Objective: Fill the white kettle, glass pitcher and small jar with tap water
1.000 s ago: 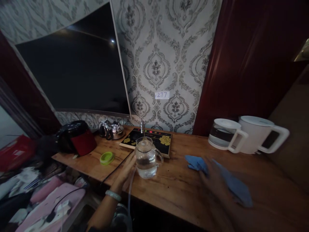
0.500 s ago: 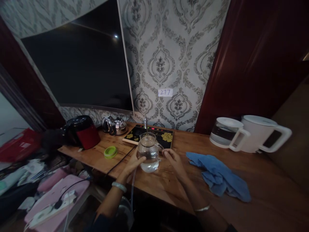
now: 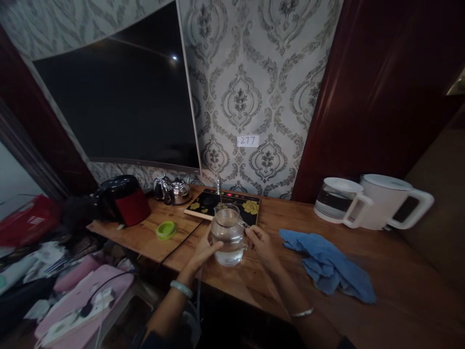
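A round glass pitcher [image 3: 228,237], partly filled with clear water, is between my hands over the front part of the wooden table. My left hand [image 3: 204,251] wraps its left side, the thumb lying across the front of the glass. With my right hand [image 3: 258,241] I grip the handle on its right side. Right behind the pitcher lies a black electric hot plate [image 3: 208,199] with yellow flowers and red lit digits. A thin metal spout [image 3: 219,185] rises at its back, above the pitcher's mouth. Whether the pitcher's base touches the table I cannot tell.
Right of the hot plate, a crumpled blue cloth [image 3: 329,264] lies on the wooden table [image 3: 290,213], with a white-handled glass kettle [image 3: 336,198] and a white kettle [image 3: 383,201] behind. To the left are a green lid [image 3: 166,230], steel teapots [image 3: 179,190] and a red-black appliance [image 3: 125,201].
The pitcher has moved slightly right and toward me, away from the spout, with both hands following. My right hand has closed in around the handle.
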Available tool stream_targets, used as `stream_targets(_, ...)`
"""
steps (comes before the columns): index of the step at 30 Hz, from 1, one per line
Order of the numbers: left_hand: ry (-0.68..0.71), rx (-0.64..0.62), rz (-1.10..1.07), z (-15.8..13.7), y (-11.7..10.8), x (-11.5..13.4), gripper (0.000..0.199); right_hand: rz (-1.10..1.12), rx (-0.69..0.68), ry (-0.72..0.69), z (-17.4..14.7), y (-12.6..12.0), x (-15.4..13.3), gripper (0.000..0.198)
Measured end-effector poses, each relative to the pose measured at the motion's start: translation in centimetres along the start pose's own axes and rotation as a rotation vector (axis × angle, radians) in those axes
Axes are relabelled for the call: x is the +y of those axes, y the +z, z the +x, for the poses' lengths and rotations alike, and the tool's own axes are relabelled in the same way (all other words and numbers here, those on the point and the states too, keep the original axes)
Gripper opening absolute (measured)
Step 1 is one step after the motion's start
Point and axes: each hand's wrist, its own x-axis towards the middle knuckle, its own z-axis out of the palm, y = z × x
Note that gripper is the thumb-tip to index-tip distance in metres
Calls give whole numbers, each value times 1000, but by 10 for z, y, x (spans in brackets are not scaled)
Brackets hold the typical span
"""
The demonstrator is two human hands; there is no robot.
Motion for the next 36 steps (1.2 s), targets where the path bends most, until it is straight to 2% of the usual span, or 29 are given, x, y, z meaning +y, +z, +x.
stream_targets(5, 5, -9, -49, -6, 19, -9, 97, 1, 55, 11, -16, -13, -7, 56)
stream_targets(10, 7, 14, 3, -12, 43, -8, 103, -27, 134, 8, -33, -31, -15, 56)
stream_targets(16, -25, -50, -24, -12, 69, -15, 103, 17, 214, 33, -46, -51, -19, 55)
stream_targets(26, 42, -129, -33, 8, 113, -20, 106, 109, 356, 15, -44, -86, -12, 57)
stream_targets(36, 10, -181, -82, 32, 128, -36, 108, 107, 429, 26, -38, -100, -21, 55)
